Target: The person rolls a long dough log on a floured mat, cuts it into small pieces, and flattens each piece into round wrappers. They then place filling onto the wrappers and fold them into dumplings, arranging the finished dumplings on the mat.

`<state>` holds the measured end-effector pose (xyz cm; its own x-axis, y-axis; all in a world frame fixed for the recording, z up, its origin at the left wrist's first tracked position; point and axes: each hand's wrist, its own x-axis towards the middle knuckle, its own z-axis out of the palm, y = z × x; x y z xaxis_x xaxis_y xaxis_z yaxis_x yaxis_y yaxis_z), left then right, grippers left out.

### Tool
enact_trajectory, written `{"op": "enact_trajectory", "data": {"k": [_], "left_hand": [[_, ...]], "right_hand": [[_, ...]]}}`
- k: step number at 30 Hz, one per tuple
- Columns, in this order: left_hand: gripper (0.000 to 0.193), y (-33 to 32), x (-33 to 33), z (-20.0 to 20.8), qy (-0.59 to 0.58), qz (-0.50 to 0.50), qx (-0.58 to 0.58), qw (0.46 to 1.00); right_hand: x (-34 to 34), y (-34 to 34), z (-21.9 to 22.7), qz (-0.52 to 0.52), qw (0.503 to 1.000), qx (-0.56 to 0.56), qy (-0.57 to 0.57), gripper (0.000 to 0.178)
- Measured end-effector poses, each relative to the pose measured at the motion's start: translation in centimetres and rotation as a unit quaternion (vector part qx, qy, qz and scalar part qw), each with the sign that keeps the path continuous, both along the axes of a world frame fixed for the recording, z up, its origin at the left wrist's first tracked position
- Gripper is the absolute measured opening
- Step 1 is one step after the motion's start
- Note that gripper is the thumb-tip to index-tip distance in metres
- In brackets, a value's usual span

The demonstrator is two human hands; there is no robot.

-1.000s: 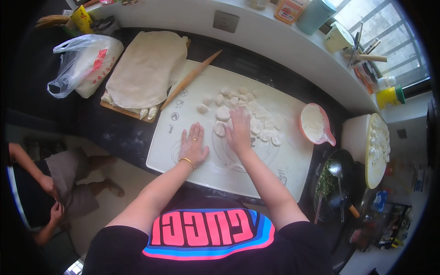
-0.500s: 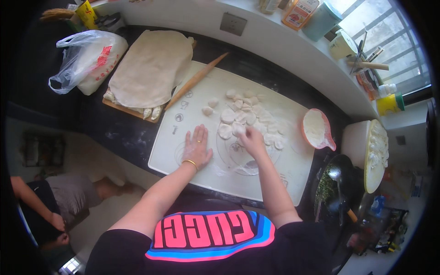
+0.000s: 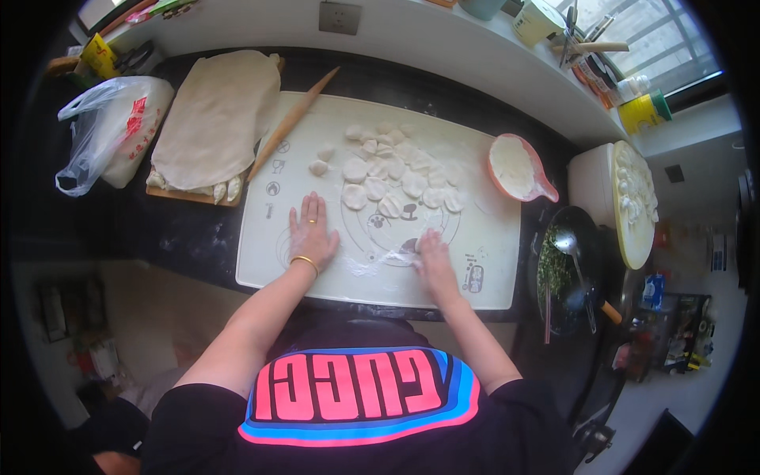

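Note:
On the white pastry mat point(image 3: 491, 269), my left hand point(image 3: 313, 233) lies flat, fingers stretched and thumb apart, with a gold bracelet at the wrist. Low on the mat's right half is my right hand point(image 3: 435, 260), its fingers extended down on the surface beside a smear of loose flour point(image 3: 366, 267). Nothing plainly shows in its fingers; what lies under them is hidden. Beyond both hands spreads a cluster of flattened dough rounds point(image 3: 375, 188), some overlapping. Two small dough lumps point(image 3: 319, 168) sit apart, left of the cluster.
A wooden rolling pin point(image 3: 293, 123) rests along the mat's left edge, beside a dough sheet point(image 3: 210, 119) on a board. Further left stands a plastic bag point(image 3: 134, 131). To the right are a pink bowl point(image 3: 513, 166) of flour, a wok point(image 3: 554, 277) of chopped greens and a yellow-rimmed tray point(image 3: 629, 245).
My right hand has left the dough rounds and come down toward the mat's near side, its pinch loosened. My left hand still lies flat. The whole view has shifted.

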<state>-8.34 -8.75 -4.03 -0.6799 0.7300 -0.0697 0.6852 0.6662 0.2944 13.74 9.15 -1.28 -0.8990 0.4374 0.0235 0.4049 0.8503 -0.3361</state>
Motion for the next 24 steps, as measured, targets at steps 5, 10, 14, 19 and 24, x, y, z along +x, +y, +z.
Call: {"op": "enact_trajectory", "data": {"k": [5, 10, 14, 19, 24], "left_hand": [[0.077, -0.1, 0.2, -0.2, 0.003, -0.006, -0.004, 1.000], [0.076, -0.1, 0.1, 0.2, -0.003, 0.000, -0.017, 1.000], [0.077, 0.1, 0.0, 0.3, -0.009, -0.002, -0.015, 1.000], [0.077, 0.3, 0.2, -0.4, -0.005, -0.003, -0.015, 1.000], [0.077, 0.2, 0.1, 0.3, -0.009, 0.000, -0.027, 1.000]], "right_hand": [[-0.8, -2.2, -0.9, -0.017, 0.994, -0.061, -0.089, 0.081], [-1.5, -1.6, -0.4, 0.000, 0.994, -0.052, -0.101, 0.083], [-0.9, -4.0, 0.5, 0.000, 0.989, -0.066, -0.129, 0.083], [-4.8, 0.3, -1.1, -0.070, 0.994, -0.011, -0.082, 0.080], [-4.0, 1.3, -0.6, -0.083, 0.993, 0.008, -0.078, 0.070]]}}
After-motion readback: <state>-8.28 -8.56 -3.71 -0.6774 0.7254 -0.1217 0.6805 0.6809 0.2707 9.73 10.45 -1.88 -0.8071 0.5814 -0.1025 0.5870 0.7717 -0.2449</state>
